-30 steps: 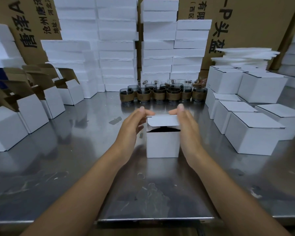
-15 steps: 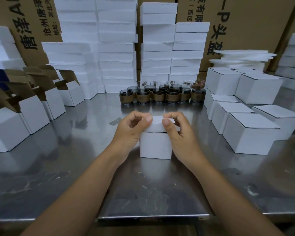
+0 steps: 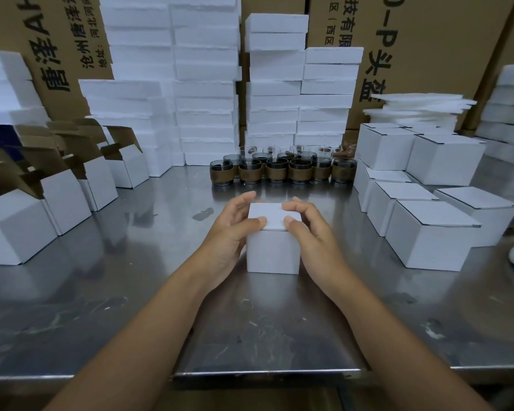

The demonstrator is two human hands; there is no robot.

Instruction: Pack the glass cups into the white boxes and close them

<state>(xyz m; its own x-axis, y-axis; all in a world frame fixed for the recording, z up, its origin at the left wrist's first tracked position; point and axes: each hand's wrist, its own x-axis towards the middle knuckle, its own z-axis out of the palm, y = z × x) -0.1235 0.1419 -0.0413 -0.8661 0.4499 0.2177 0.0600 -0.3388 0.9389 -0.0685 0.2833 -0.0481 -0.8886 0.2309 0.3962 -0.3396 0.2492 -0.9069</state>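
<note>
A scuffed, reflective stainless-steel table fills the foreground. At its middle stands a small closed white cardboard box. The left hand and right hand curl round its sides, thumbs on the lid. Beyond it cluster brown-sleeved glass cups, with open-flapped white boxes left and closed white boxes right. Stacked white foam slabs and brown printed cartons stand behind.

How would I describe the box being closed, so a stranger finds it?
On the steel table, look in front of the glass cups. One white box stands alone there, held by the left hand and right hand; other boxes sit grouped at the sides.
</note>
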